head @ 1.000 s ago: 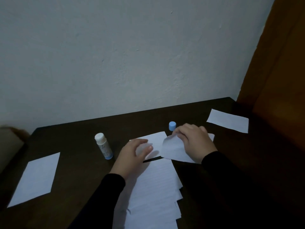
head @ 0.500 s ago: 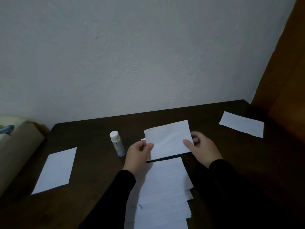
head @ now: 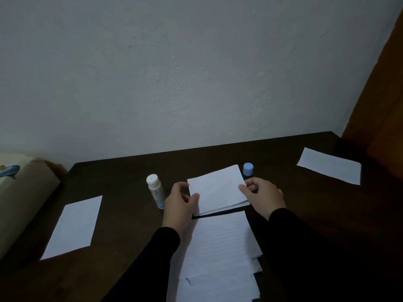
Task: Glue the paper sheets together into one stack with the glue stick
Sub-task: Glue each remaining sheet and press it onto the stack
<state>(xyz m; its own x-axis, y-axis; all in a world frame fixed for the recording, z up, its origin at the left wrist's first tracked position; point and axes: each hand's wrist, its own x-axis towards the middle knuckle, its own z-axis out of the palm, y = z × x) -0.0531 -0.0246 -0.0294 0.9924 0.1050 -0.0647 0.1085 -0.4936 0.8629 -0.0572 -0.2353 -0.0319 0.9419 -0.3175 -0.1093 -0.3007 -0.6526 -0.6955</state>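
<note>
A small lined paper sheet (head: 218, 189) lies over another sheet on the dark table (head: 122, 188), with the lower sheet's edges showing at the front right. My left hand (head: 180, 203) pinches its left edge with the thumb on top. My right hand (head: 261, 196) pinches its right edge. The glue stick (head: 155, 190) stands upright with its white end up, just left of my left hand. Its light blue cap (head: 248, 168) stands behind the sheet's far right corner. A fanned pile of lined sheets (head: 220, 258) lies in front of the held sheet, between my forearms.
One loose white sheet (head: 74, 226) lies on the table at the left and another (head: 329, 165) at the far right. A beige padded object (head: 19, 192) sits beyond the table's left edge. The wall rises right behind the table, and a brown wooden panel (head: 381, 105) stands at the right.
The sheet that was curled up in my right hand has been turned flat and lowered onto the sheet below. Both hands now hold its edges, and the blue cap is back in sight.
</note>
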